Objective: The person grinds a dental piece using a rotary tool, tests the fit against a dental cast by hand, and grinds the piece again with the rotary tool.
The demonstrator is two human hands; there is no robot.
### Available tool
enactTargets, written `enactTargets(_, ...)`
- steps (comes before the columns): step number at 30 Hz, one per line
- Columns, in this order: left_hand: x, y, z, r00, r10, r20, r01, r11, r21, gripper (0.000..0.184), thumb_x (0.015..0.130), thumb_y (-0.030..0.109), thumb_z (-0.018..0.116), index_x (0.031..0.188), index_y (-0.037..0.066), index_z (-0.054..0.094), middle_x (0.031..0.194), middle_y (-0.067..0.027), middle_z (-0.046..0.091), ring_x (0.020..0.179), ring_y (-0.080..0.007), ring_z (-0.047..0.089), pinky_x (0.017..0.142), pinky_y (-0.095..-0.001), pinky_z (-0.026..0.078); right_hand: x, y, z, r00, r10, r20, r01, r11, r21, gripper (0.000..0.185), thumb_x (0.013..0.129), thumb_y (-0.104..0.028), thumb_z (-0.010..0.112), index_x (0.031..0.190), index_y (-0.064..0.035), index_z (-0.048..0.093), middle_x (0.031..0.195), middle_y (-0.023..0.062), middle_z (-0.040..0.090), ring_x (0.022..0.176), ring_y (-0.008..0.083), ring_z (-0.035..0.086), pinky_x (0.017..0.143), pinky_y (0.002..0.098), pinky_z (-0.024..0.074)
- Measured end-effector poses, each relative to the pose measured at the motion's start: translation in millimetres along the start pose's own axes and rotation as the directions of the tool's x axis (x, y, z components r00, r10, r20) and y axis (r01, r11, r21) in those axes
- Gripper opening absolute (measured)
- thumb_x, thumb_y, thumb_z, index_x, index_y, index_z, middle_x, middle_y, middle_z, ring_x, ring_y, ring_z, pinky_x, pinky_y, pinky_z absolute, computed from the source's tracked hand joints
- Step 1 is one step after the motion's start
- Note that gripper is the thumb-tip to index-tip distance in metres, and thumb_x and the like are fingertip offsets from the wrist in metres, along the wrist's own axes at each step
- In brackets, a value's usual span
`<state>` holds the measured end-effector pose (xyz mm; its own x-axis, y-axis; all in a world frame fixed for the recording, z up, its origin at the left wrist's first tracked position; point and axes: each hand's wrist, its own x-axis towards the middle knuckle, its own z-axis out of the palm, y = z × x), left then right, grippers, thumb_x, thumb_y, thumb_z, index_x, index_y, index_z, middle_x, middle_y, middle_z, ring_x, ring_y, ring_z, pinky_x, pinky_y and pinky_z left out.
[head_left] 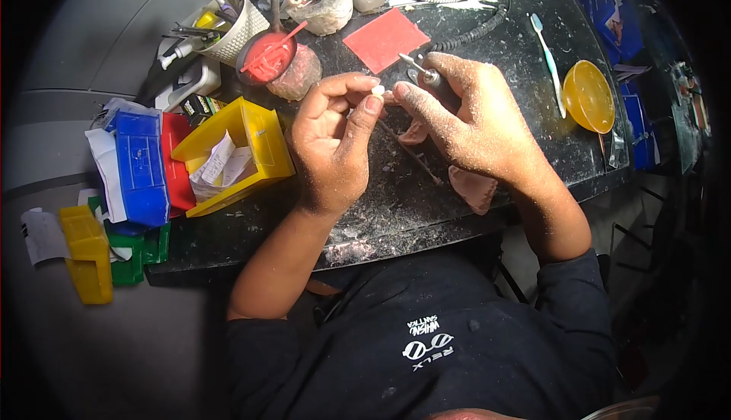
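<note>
Between the thumb and fingertips of my left hand [335,134] is a small white piece that looks like a denture tooth [378,91]. My right hand [476,111], coated in pale dust, grips a rotary handpiece [432,77] whose pointed metal tip faces up and to the left, away from the tooth. The fingertips of both hands are close together. Below them lie a pink denture-like piece [415,133] and a thin metal tool [415,156]. Another pink plate-like piece [472,189] rests under my right wrist, near the table's front edge.
A red wax sheet [386,39] lies behind the hands. At the back left are a pan of red strips [266,58] and a tool basket [242,35]. Yellow [268,142] and blue bins [142,165] stand left. A toothbrush [550,66] and orange bowl [588,96] lie right.
</note>
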<state>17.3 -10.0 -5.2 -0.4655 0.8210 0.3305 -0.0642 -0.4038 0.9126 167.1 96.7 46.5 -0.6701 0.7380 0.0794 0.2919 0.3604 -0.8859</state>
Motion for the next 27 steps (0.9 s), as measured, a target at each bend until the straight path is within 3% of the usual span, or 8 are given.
enactTargets(5, 0.5, 1.8, -1.6, 0.999, 0.010, 0.031, -0.010, 1.000, -0.018, 0.018, 0.100, -0.003, 0.062, 0.118, -0.003, 0.059, 0.107, -0.0082, 0.066, 0.094, -0.0116, 0.063, 0.086, -0.0261, 0.053, -0.5, -1.6, -0.4, 1.000, 0.015, 0.024, -0.017, 0.998, 0.053, 0.039, 0.091, -0.031, 0.073, 0.081, 0.0055, 0.063, 0.064, 0.0193, 0.059, 0.055, 0.0236, 0.057, 0.057, 0.0398, 0.0476)
enactTargets(18, 3.0, -1.2, -5.8, 0.996, -0.046, 0.074, 0.059, 0.981, -0.186, 0.018, 0.102, -0.002, 0.060, 0.119, -0.006, 0.062, 0.108, -0.0127, 0.071, 0.098, -0.0161, 0.069, 0.089, -0.0305, 0.057, 0.2, -3.6, 0.5, 0.998, 0.029, 0.048, -0.029, 1.000, 0.002, 0.050, 0.090, -0.040, 0.079, 0.075, 0.0034, 0.060, 0.061, 0.0153, 0.055, 0.054, 0.0193, 0.048, 0.054, 0.0371, 0.0450)
enactTargets(21, 3.6, 1.4, -4.6, 0.993, -0.102, 0.061, 0.115, 0.954, -0.278, 0.019, 0.102, -0.002, 0.060, 0.120, -0.006, 0.062, 0.109, -0.0143, 0.071, 0.098, -0.0168, 0.069, 0.090, -0.0308, 0.057, 1.1, 0.0, 0.9, 1.000, -0.006, 0.029, 0.007, 1.000, -0.015, 0.050, 0.089, -0.040, 0.079, 0.076, 0.0033, 0.059, 0.062, 0.0157, 0.056, 0.054, 0.0209, 0.051, 0.054, 0.0376, 0.0456)
enactTargets(27, 5.3, -3.3, -7.4, 0.993, -0.088, 0.074, 0.105, 0.957, -0.270, 0.016, 0.101, -0.002, 0.061, 0.117, -0.006, 0.062, 0.107, -0.0146, 0.071, 0.100, -0.0186, 0.070, 0.092, -0.0322, 0.058, 1.4, -0.8, 0.0, 0.996, -0.087, 0.013, 0.088, 0.993, -0.075, 0.048, 0.089, -0.039, 0.079, 0.078, 0.0032, 0.060, 0.063, 0.0175, 0.058, 0.054, 0.0286, 0.058, 0.056, 0.0391, 0.0476)
